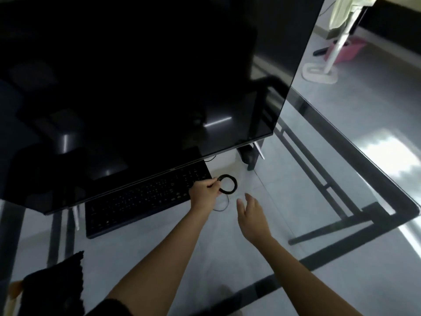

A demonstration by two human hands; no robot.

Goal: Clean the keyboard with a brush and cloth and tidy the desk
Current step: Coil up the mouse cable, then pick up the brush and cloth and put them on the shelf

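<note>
A black keyboard (145,199) lies on the glass desk (296,201), partly tucked under the big dark monitor (141,87). At the keyboard's right end my left hand (205,192) grips a coiled black cable (229,184), and a thin loose strand hangs from the coil toward the desk. My right hand (252,218) hovers just right of it, fingers spread, holding nothing. A black cloth (57,283) lies at the near left edge of the desk. A tan bit at the far left edge may be a brush (14,289); I cannot tell.
The monitor stands on metal legs (257,151) behind the keyboard. The desk's black frame (341,201) shows through the glass at right. On the floor beyond stand a white fan base (319,74) and a pink basin (348,49).
</note>
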